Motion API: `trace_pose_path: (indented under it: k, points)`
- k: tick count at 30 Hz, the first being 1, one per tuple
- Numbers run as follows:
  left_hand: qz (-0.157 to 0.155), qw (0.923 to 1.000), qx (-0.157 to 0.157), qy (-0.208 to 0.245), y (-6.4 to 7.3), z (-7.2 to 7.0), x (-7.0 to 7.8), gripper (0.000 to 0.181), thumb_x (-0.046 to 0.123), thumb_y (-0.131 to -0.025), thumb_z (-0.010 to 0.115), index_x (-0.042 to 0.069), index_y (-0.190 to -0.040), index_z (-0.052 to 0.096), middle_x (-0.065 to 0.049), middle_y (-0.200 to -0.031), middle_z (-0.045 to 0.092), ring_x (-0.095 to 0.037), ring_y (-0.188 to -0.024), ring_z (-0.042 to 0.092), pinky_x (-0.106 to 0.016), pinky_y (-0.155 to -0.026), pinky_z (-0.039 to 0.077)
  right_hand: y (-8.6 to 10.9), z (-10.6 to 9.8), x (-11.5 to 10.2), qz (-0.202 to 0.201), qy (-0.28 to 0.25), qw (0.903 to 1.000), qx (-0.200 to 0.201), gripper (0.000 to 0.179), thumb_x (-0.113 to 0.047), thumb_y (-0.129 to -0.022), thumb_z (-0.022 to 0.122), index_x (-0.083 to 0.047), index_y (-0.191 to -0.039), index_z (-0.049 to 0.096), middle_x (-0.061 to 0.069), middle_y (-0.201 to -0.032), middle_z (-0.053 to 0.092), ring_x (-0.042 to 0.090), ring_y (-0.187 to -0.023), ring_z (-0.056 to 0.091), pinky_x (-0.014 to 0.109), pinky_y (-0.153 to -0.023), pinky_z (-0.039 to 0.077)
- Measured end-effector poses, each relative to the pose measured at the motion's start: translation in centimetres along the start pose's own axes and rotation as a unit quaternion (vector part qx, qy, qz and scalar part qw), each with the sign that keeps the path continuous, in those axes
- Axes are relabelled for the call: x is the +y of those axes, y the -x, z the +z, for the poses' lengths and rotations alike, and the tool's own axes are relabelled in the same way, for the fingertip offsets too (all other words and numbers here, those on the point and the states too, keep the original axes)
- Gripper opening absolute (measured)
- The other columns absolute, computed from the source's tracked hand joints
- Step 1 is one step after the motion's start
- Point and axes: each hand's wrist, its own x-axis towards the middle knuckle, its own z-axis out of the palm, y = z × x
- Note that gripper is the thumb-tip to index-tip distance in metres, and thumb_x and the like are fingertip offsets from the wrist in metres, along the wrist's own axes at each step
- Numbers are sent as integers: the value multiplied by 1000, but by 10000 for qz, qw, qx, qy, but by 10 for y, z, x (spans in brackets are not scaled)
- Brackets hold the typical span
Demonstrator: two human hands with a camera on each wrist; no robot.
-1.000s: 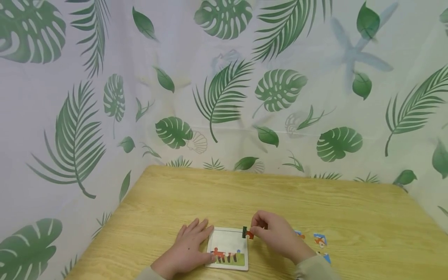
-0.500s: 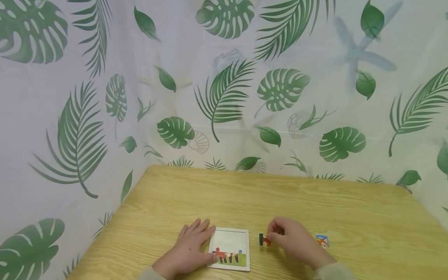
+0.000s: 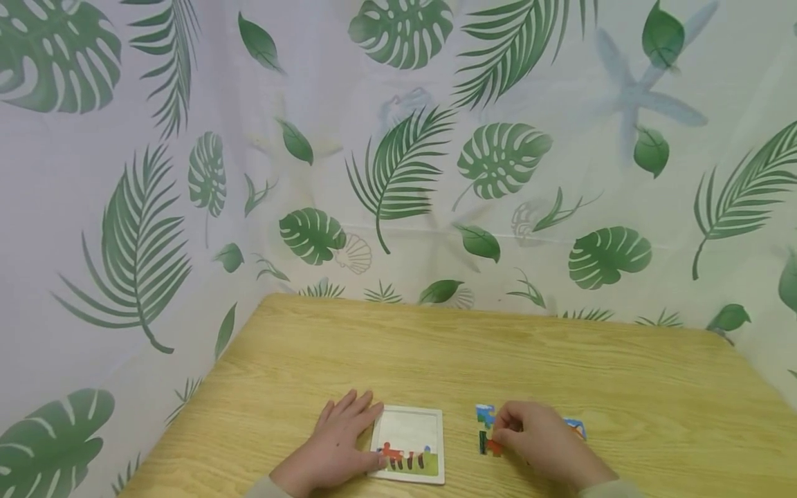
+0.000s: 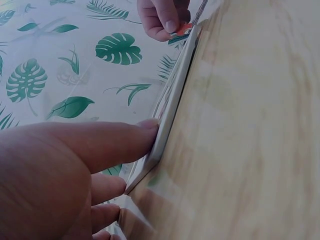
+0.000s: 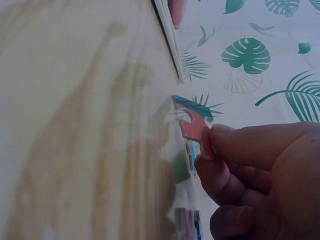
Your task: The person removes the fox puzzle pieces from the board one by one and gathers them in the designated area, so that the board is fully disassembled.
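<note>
My left hand (image 3: 336, 443) lies with fingers spread along the left side of a white puzzle tray (image 3: 409, 427). Its thumb (image 4: 125, 140) touches the tray's near-left edge. Joined pieces (image 3: 407, 460) fill the tray's near strip, with red, striped and green print; bare white backing shows above them. Right of the tray, my right hand (image 3: 542, 439) pinches a red and dark-green puzzle piece (image 5: 197, 129) between thumb and index finger, tilted above the table. Just beyond it lies a blue-and-green puzzle piece (image 3: 485, 414). The right hand hides part of the held piece.
Another blue and orange puzzle piece (image 3: 576, 426) shows partly behind the right hand. More loose pieces (image 5: 186, 222) appear low in the right wrist view. A leaf-print curtain (image 3: 398, 173) stands behind the wooden table (image 3: 349, 346) and along its left side.
My right hand, with the red and dark-green piece, has moved right from the tray's edge, then slightly nearer. The blue-and-green piece beyond it has come into view. The left hand stays put.
</note>
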Motion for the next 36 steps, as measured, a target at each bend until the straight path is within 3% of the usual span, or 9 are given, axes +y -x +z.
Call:
trace_pose_path:
  k: [7, 18, 36]
  points:
    - [6, 10000, -50, 76, 0, 0, -1, 86, 53, -87, 72, 8, -154, 43, -16, -164, 26, -41, -152, 12, -69, -115, 0, 2, 5, 3, 76, 364, 9991, 203, 14, -20, -94, 71, -21, -82, 65, -9, -75, 61, 14, -70, 53, 30, -64, 44]
    - [-45, 10000, -16, 74, 1, 1, 0, 88, 53, -85, 73, 9, -154, 43, -15, -164, 26, -41, -152, 12, -68, -115, 0, 2, 7, 2, 82, 609, 9972, 432, 16, -17, -91, 74, -22, -79, 65, -8, -68, 57, 11, -63, 50, 27, -59, 43]
    - [9, 10000, -55, 39, -1, 1, 0, 86, 55, -87, 71, 8, -154, 43, -16, -164, 26, -41, -152, 11, -70, -114, 0, 3, 10, 4, 9, 796, 9960, 412, 18, -17, -91, 74, -25, -78, 64, -9, -65, 55, 10, -59, 47, 27, -57, 39]
